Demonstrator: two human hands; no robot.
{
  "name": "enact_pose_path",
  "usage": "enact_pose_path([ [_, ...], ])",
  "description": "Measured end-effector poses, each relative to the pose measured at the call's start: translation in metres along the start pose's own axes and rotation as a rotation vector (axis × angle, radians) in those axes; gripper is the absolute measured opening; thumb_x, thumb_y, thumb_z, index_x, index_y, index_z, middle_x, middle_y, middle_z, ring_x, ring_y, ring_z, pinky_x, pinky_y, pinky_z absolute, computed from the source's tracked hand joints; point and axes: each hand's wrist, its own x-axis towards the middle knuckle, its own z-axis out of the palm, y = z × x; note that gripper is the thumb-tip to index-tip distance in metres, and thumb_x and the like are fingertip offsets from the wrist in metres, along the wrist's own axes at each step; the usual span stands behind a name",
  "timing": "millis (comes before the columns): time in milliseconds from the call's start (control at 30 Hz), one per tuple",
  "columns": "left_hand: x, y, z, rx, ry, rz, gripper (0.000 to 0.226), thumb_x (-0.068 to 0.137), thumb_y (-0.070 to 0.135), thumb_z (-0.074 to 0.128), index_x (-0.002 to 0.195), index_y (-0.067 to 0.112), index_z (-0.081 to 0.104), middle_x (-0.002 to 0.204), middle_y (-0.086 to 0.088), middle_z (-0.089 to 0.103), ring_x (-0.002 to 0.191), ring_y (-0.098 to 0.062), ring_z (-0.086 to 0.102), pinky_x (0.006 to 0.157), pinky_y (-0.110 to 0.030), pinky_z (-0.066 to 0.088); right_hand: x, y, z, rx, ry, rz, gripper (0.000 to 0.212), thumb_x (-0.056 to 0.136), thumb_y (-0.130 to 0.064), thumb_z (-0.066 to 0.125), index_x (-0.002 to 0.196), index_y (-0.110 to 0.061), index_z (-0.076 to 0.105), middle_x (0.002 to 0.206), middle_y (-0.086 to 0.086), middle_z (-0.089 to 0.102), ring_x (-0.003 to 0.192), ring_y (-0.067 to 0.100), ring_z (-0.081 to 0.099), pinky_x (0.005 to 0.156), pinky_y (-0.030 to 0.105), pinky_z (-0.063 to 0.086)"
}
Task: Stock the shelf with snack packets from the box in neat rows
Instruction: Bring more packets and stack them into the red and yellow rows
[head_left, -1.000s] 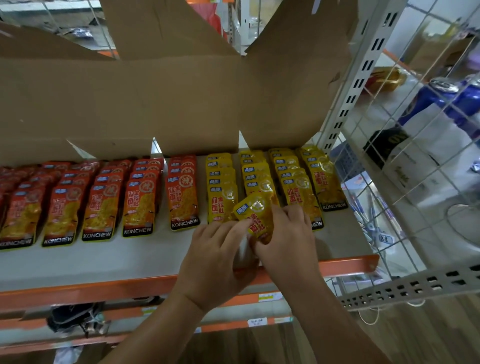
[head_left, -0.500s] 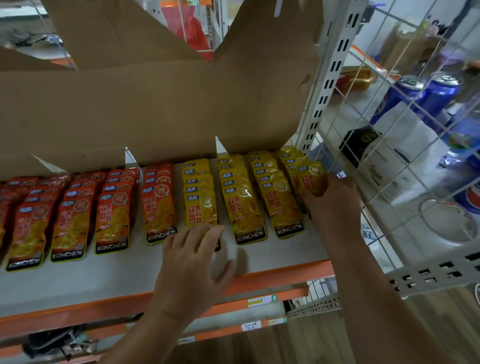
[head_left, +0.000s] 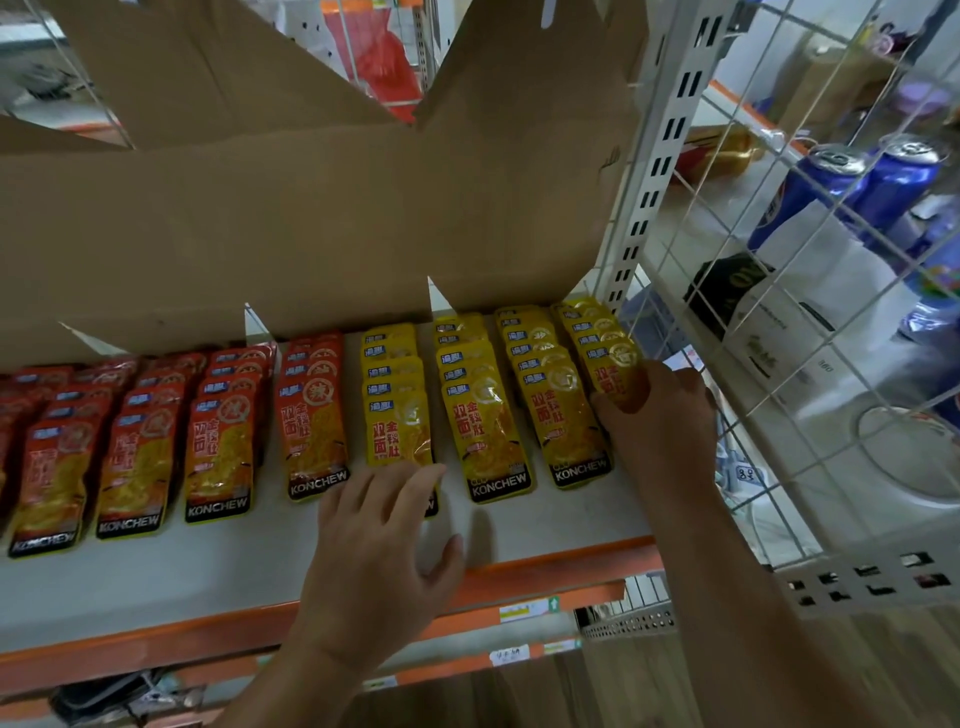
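Status: right hand (head_left: 662, 415) is at the far-right end of the shelf (head_left: 156, 587), fingers and thumb curled round the lower end of one yellow packet (head_left: 615, 382). That packet lies at the front of the rightmost of the four yellow rows (head_left: 488, 431), overlapping the one behind it. Can't tell whether it is fully seated or partly lifted, because my hand covers its bottom edge.

Left hand (head_left: 382, 551) holds nothing. Fingers are straight and spread, palm down over the bare front strip of the shelf. Fingertips sit on the lower edge of the front packet in the leftmost yellow row.

Done, as far as visible:
- Red rows (head_left: 218, 452) fill the left part and run out of view at the left edge.
- Four yellow rows sit beside them, shingled front to back, labels up.
- The back ends of all rows go under the flaps of the box (head_left: 311, 218). I can't tell what the box rests on.

Left, my read:
- The rightmost yellow row ends further back than the other three, so it probably takes a few more packets to level up.
- Front edges are not on one line, so some squaring is due.
- Box contents are hidden from here, so no count of remaining stock.
- The back of that row is just beside the slotted upright (head_left: 657, 171), so there is little side room.
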Motion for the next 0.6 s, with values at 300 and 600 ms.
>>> enact_pose_path([
  [300,0.0002,0.0013,-0.0007,0.01,-0.001,-0.007,0.055,0.082,0.046,0.064,0.13,0.018,0.063,0.123,0.001,0.063,0.116,-0.022,0.052,0.101,-0.038,0.035,-0.0011,0.0017,0.0004,0.016,0.005,-0.01,0.063,0.08,-0.053,0.074,0.13,-0.019,0.059,0.12,0.013,0.057,0.115,0.035,0.051,0.094,0.045,0.045],
  [600,0.0008,0.0019,-0.0016,0.013,-0.011,-0.011,0.054,0.083,0.046,0.064,0.129,0.018,0.064,0.122,0.001,0.063,0.113,-0.023,0.055,0.098,-0.04,0.039,-0.0041,0.0003,-0.0042,0.05,0.063,-0.035,0.053,0.086,-0.05,0.068,0.127,-0.017,0.063,0.119,0.013,0.059,0.111,0.035,0.055,0.092,0.046,0.048],
])
